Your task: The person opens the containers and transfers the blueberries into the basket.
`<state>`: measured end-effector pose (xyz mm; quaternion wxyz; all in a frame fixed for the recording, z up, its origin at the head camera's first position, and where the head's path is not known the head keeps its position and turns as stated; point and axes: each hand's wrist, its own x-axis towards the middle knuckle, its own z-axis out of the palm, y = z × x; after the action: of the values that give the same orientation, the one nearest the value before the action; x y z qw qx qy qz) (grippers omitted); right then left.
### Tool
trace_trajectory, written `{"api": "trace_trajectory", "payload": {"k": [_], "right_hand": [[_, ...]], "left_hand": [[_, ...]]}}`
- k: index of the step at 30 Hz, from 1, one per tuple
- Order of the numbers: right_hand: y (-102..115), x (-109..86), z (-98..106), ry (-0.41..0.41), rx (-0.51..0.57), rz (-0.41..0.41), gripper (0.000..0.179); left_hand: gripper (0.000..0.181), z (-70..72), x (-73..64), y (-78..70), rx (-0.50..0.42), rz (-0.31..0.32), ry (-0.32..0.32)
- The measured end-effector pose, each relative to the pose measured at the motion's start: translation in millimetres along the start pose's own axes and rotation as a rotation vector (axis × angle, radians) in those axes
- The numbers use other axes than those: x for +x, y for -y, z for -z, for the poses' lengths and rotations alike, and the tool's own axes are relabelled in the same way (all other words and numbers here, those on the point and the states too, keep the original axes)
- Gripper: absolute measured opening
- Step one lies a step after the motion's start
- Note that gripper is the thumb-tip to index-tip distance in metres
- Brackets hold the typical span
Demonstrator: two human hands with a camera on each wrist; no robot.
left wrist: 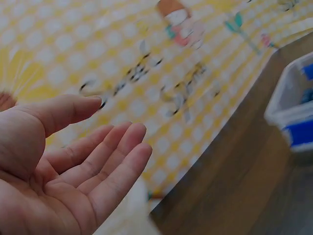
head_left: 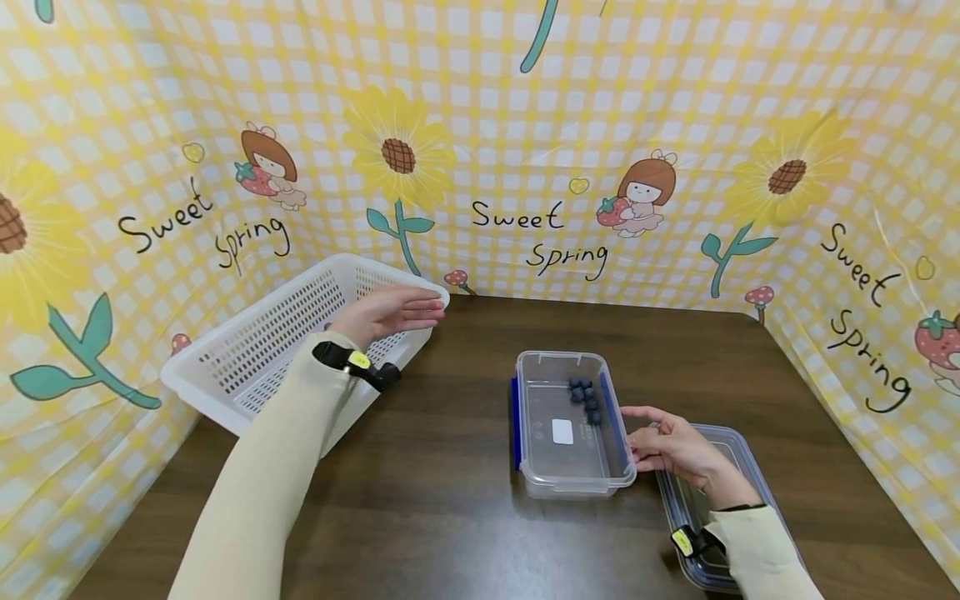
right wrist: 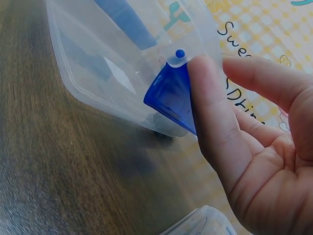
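My left hand (head_left: 393, 312) is over the near right side of a white slotted basket (head_left: 247, 362), fingers loosely extended and holding nothing. In the left wrist view the palm is bare and the thumb (left wrist: 73, 112) stands apart from the fingers. My right hand (head_left: 678, 450) is at the right side of a clear plastic food container (head_left: 551, 483). Its thumb (right wrist: 208, 93) touches the hanging blue latch (right wrist: 171, 95), while the other fingers are lightly bent. Several blueberries (head_left: 585, 398) lie inside the container, towards its back right.
A clear rectangular lid (head_left: 738, 446) lies on the brown table (head_left: 450, 533), partly under my right forearm. A white label (head_left: 562, 432) shows at the container's bottom. Yellow checked cloth (head_left: 510, 150) walls the table at the back and sides.
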<state>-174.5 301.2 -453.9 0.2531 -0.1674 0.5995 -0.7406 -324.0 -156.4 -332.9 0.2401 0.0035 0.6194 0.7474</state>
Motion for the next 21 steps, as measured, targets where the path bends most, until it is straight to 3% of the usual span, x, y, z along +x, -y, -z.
{"api": "trace_trajectory", "payload": {"k": [10,17,21], "right_hand": [[0,-2.4,-2,-0.003,0.006,0.003,0.043],[-2,-1.2,0,0.002,0.002,0.006,0.043],[-2,-0.2,0,0.003,0.002,0.012,0.043]], "left_hand": [[0.036,-75.5,9.7,18.2,0.089,0.01,0.157],[0.036,-113.3,14.4,45.2,0.15,0.088,0.28],[0.037,-130.8,17.0,59.9,0.164,0.131,0.298]]}}
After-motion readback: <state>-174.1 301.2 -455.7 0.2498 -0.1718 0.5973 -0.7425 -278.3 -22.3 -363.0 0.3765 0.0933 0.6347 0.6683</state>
